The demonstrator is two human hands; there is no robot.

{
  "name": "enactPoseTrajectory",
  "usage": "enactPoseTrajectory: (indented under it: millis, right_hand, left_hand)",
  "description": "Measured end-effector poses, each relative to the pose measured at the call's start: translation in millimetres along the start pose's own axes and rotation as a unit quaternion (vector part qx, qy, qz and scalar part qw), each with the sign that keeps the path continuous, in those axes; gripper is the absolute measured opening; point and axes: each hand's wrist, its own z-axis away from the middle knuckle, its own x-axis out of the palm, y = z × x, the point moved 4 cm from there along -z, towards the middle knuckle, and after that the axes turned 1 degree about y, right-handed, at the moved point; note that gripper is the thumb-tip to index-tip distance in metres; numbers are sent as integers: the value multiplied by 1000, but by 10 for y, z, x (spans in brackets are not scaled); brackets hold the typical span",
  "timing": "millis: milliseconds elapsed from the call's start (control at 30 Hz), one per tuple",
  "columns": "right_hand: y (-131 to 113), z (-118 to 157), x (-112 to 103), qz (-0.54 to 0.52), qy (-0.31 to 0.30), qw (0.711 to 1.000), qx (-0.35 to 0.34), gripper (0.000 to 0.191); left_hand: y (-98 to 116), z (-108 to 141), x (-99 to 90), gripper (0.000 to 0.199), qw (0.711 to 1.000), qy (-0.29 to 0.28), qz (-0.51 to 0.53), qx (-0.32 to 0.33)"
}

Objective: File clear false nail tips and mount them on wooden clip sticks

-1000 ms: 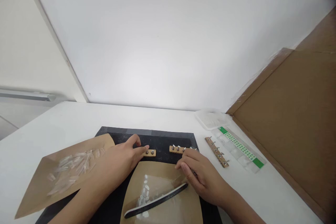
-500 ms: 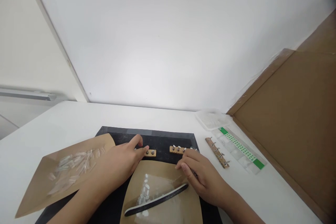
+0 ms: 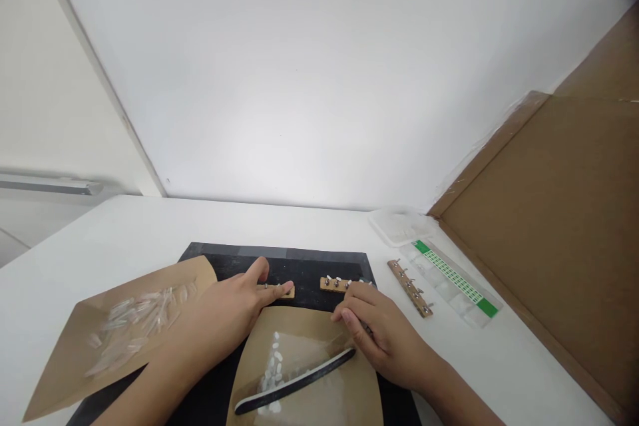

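Observation:
My left hand reaches over a short wooden strip with small metal posts. Its index finger is stretched along the strip to the right end, and the thumb is raised apart. To the right lies a second wooden strip, with small white oval pieces on its posts. Right in front of that strip, my right hand has its fingers curled in; a bit of something dark shows among them, too hidden to name. Below the hands, a curved black nail file with a white edge lies on a brown sheet beside scattered white oval pieces.
A black board lies under the work. Clear slender pieces lie on another brown sheet at left. At right are a third posted strip, a clear case with a green label, a translucent tray and a cardboard panel.
My left index finger has slid right along the strip to cover its end posts. The right hand stays nearly where it was. The whole view has shifted slightly.

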Motion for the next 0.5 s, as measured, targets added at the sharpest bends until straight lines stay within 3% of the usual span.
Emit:
enactPoseTrajectory:
  millis: [233,500]
  right_hand:
    - [-14,-9,-1,0,3,1000,-6,31]
    - [-28,-4,-14,6,5,1000,-10,32]
  left_hand:
    - [-14,-25,-68,35,1000,15,-11,14]
    - [-7,-47,-31,30,999,28,-1,30]
